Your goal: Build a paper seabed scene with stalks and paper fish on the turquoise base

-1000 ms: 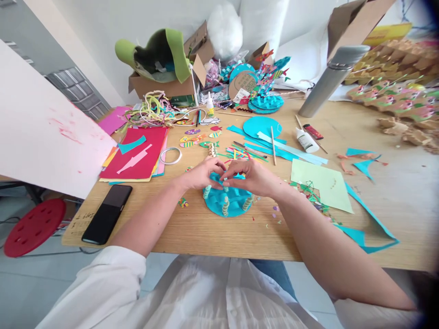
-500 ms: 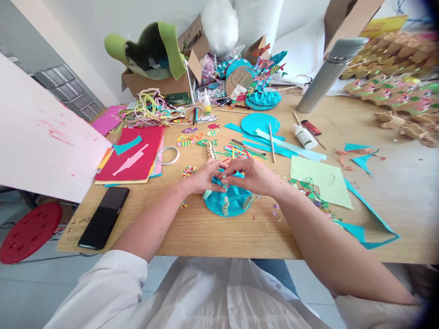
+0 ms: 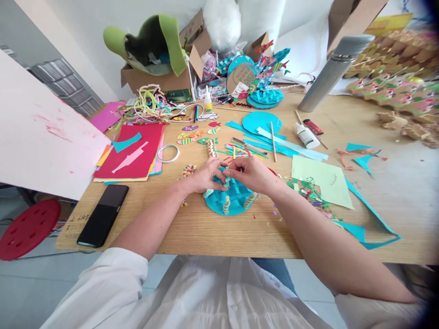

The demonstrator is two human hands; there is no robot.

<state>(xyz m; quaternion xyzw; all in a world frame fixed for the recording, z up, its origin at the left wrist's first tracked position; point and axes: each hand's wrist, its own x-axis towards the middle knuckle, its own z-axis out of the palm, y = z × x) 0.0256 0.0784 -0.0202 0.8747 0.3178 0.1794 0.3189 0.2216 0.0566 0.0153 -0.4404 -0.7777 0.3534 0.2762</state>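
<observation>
A round blue disc with raised blue wavy strips lies near the table's front edge. Several pale, ridged, spiral-like posts stand around its rim, among them one at the front and one at the right. Over the disc, my left hand and my right hand meet with fingertips closed around a pale green spiral post. Its top is partly covered by my fingers. Behind my left hand, a longer cream spiral piece lies on the table.
Paper fish, thin coloured strips and a larger blue disc lie beyond my hands. To the left are red paper, a tape ring and a phone. At right are a glue bottle and a grey flask.
My fingertips have shifted slightly around the green spiral post, and more of it shows now. The view has tilted a little; the disc has stayed in place.
</observation>
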